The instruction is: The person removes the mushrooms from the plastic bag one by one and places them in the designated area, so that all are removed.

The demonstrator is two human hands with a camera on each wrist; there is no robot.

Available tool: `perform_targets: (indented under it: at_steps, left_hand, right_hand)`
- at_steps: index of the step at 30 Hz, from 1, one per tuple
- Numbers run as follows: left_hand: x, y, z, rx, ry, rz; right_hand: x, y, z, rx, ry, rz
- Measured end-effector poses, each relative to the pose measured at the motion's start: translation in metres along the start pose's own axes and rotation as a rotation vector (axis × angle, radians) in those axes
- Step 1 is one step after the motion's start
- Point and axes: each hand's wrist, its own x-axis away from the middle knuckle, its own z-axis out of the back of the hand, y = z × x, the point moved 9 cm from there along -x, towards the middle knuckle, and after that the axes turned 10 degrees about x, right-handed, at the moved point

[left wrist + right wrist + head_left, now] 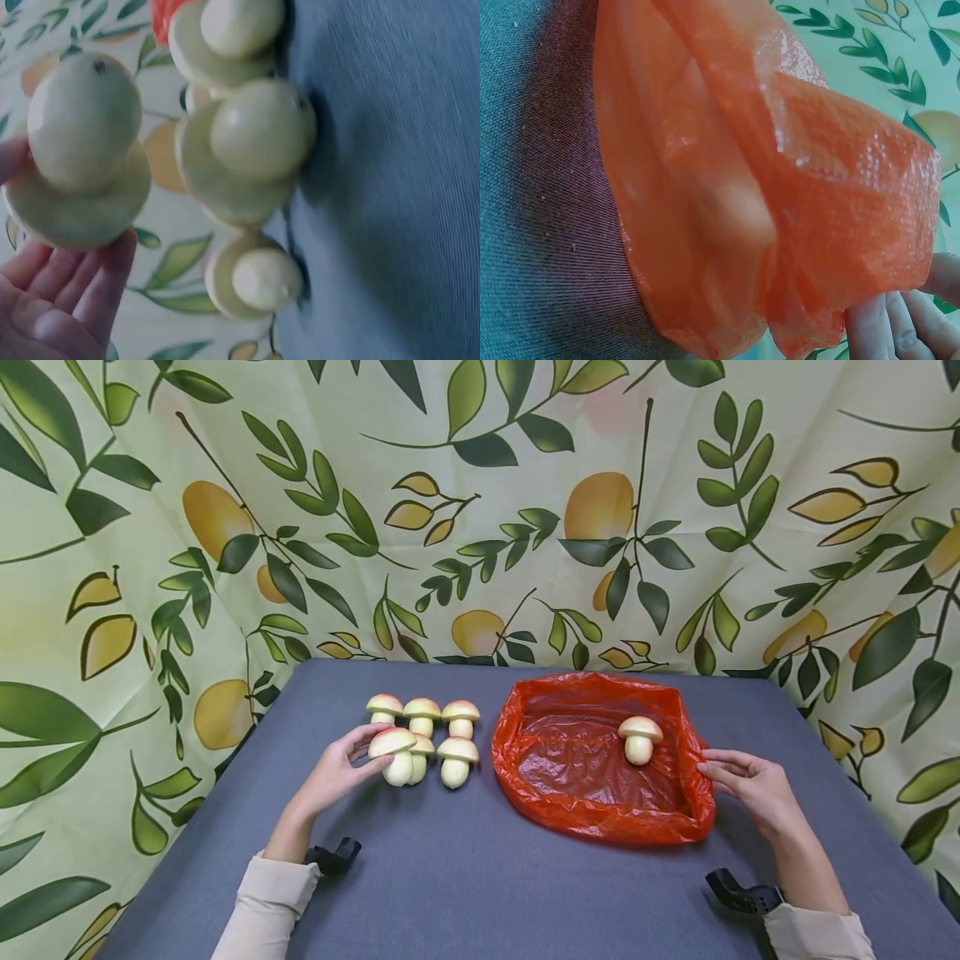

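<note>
My left hand [333, 777] grips a toy mushroom [392, 742] with a cream stem and a cap tinged red. In the left wrist view this mushroom [84, 124] is raised off the table, held between thumb and fingers. Close behind and beside it, several similar mushrooms [455, 762] stand in two rows. On the right lies a red plastic bag [592, 827], spread wide at the mouth, with one mushroom [640, 742] standing inside. My right hand [753, 785] pinches the bag's right rim; the right wrist view shows its fingers [870, 330] at the bag's edge.
A blue-grey cloth covers the table [480, 893]. Behind it hangs a pale curtain [480, 568] printed with leaves and fruit. Each wrist carries a black camera mount [333, 857].
</note>
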Motion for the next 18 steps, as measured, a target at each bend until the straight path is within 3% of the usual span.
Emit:
perform_targets:
  at_steps: [7,18]
  left_hand:
    - [-0.002,-0.017,0.016,0.037,0.011,-0.001]
    - [-0.005,-0.035,0.026,0.069,0.025,0.031]
  right_hand:
    - [0.000,0.001,0.000,-0.015,-0.007,0.005]
    - [0.000,0.000,0.001,-0.034,-0.008,0.016]
